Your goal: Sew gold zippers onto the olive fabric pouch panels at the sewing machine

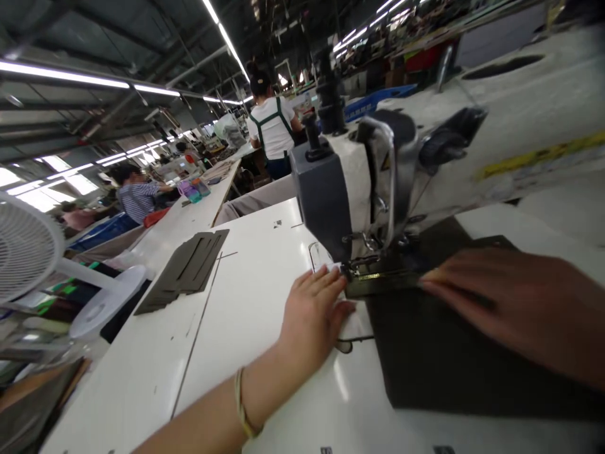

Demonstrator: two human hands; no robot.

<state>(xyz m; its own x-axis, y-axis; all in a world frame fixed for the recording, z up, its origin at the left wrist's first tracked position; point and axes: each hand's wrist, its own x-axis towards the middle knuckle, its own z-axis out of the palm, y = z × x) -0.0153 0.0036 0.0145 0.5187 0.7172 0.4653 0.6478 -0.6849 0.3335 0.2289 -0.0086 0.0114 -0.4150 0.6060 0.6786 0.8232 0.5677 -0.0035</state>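
Note:
A dark olive panel [439,353] lies flat under the sewing machine's head [331,195]. Along its upper edge runs a dark zipper [371,275] with gold-coloured teeth, passing by the presser foot area. My left hand [314,315] rests at the left end of the zipper, fingers stretched out and fingertips touching it beside the needle area. At the right, my right hand [510,302], somewhat blurred, pinches the zipper and panel edge between thumb and fingers. The needle itself is hard to make out.
On the white table [250,302], a stack of dark cut panels [189,268] lies to the left. A white fan [28,252] stands beyond the left edge. Another person [274,126] in a white top is ahead, and one in stripes [137,195] sits farther left.

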